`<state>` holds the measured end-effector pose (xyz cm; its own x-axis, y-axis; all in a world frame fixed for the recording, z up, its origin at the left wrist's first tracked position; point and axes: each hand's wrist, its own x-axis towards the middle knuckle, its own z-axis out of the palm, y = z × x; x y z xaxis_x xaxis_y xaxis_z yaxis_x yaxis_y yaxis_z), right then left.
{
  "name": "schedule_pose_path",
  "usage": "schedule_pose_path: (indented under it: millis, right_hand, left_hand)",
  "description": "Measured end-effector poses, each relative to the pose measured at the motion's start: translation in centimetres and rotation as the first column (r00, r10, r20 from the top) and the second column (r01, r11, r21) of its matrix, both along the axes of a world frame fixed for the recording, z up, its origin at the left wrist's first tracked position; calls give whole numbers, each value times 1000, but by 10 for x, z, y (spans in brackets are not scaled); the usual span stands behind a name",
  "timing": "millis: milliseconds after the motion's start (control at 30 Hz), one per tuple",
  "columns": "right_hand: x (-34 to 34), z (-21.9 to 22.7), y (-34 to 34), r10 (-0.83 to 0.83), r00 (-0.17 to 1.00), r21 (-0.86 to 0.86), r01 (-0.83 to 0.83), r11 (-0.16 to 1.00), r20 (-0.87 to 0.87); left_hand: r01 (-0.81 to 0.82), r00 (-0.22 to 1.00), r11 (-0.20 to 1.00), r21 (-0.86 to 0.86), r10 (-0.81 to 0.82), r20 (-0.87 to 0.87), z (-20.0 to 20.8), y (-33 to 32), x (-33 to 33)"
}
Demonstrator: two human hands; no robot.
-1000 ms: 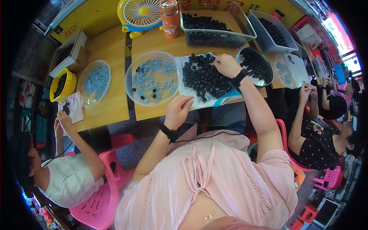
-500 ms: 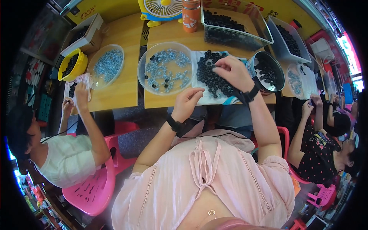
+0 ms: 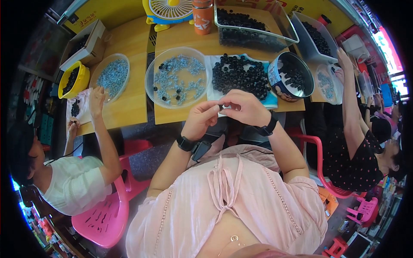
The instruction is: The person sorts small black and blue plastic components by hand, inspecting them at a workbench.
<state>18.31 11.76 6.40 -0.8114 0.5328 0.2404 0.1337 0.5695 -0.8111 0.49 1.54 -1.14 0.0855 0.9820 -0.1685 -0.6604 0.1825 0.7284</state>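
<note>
My left hand [image 3: 201, 118] and my right hand [image 3: 248, 110] meet at the table's front edge, fingertips pinched together. Between them is a small black piece [image 3: 220, 107], mostly covered by the fingers; whether a second part is with it I cannot tell. Just beyond my hands, many small round black pieces [image 3: 241, 75] lie heaped on a white and teal cloth [image 3: 271, 99]. Left of the cloth sits a round clear shallow tray [image 3: 150, 91] of tiny light-blue pieces [image 3: 186, 64], with several black pieces among them.
A round tin [image 3: 274, 81] of black pieces stands right of the cloth. Behind are a clear bin [image 3: 254, 42], an orange cup [image 3: 202, 19] and a yellow-blue fan [image 3: 170, 10]. Co-workers sit on both sides, with a yellow bowl [image 3: 86, 79] and a clear tub [image 3: 312, 45] near them.
My right hand has come back from the heap of black pieces toward my left hand, and the two now meet around a black piece. The right-hand co-worker's arm has reached forward.
</note>
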Motion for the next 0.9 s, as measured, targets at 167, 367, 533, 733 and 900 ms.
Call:
schedule_pose_path:
  millis: [167, 367, 533, 733, 900]
  right_hand:
    - [5, -22, 52, -256, 963, 419, 196, 887, 91]
    - [23, -38, 114, -386, 882, 526, 200, 827, 272]
    - [33, -24, 124, -542, 780, 542, 322, 776, 314]
    - [28, -25, 119, -477, 802, 486, 276, 829, 359]
    - [22, -35, 116, -486, 774, 504, 254, 825, 406]
  left_hand:
    - [-95, 974, 995, 13, 95, -207, -3, 9, 3]
    - [-79, 952, 997, -14, 71, -298, -16, 13, 4]
    - [-64, 943, 998, -1, 60, -327, -17, 10, 4]
    - [-52, 947, 999, -6, 47, -319, -20, 7, 3]
    - [-55, 942, 998, -13, 48, -333, -18, 6, 2]
